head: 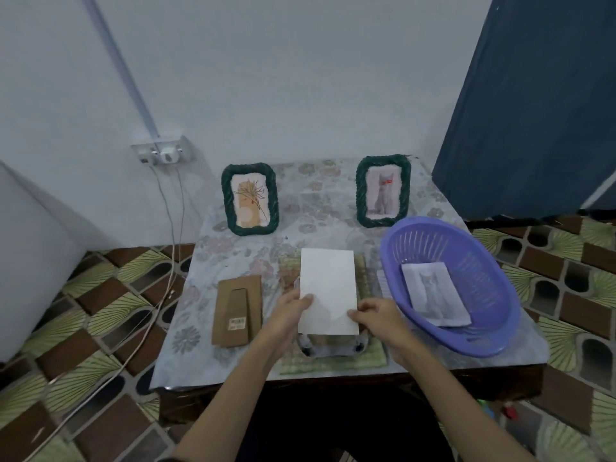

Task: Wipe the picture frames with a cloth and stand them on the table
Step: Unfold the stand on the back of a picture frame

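Observation:
Two green rope-edged picture frames stand upright at the back of the table (233, 258): the left frame (250, 199) shows an orange drawing, the right frame (383, 191) a grey cat. My left hand (290, 311) and my right hand (375, 316) hold a white sheet (328, 291) by its lower corners, blank side up. Under the sheet lies a frame (330, 346) face down on a green checked cloth (333, 360); only its lower edge shows. A brown cardboard frame back (237, 311) with a stand flap lies flat to the left.
A purple plastic basket (466, 248) sits at the table's right, holding a cat picture (435, 293). Wall socket (163, 153) with cables hanging down at the left. A dark blue panel (533, 105) stands at the right. Patterned floor surrounds the table.

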